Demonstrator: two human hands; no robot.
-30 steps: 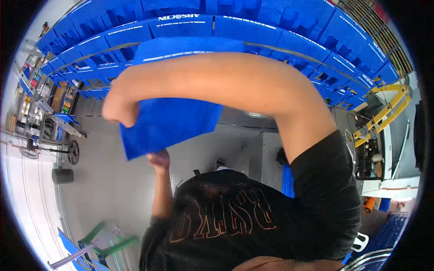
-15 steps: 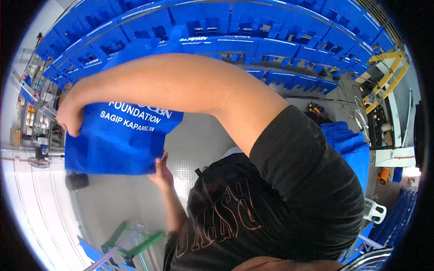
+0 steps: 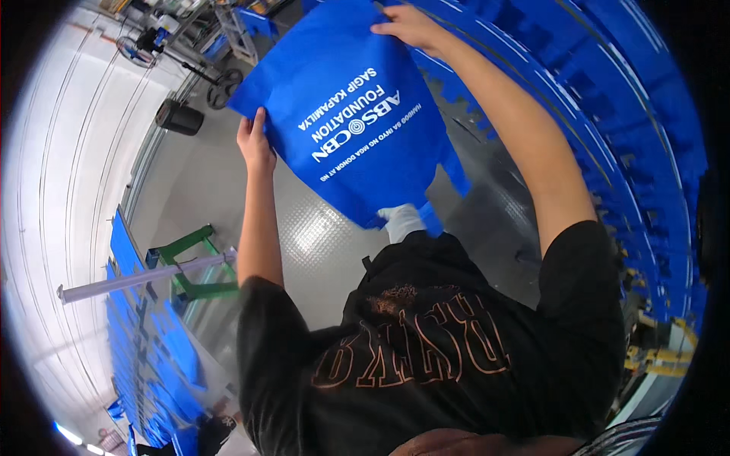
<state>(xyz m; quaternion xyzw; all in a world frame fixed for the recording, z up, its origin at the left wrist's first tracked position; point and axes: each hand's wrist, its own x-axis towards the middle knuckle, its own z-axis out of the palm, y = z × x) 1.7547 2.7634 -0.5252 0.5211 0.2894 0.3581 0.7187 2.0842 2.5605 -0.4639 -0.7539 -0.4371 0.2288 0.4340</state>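
A blue fabric tote bag (image 3: 411, 125) with white print is stretched out in front of me, its lettering upside down to me. Its bottom edge faces away and up, while the handle loops hang toward my body. My left hand (image 3: 257, 140) pinches one bottom corner, thumb on the printed side. At the far corner, my right hand (image 3: 411, 29) is closed on the same edge, with that arm stretched out. Between them the bag looks spread nearly flat, and I see nothing inside it.
Rows of hanging blue bags (image 3: 601, 129) run along my right. More blue bags (image 3: 156, 357) hang at the lower left, by a pale rail (image 3: 144, 275) on a green metal stand (image 3: 201, 262). A black bin (image 3: 180, 118) stands near the white wall, beyond it a fan (image 3: 137, 52).
My view has swung round to the left. The bag has turned upside down to me, and my arms, crossed over before, are now spread apart on either side of it.
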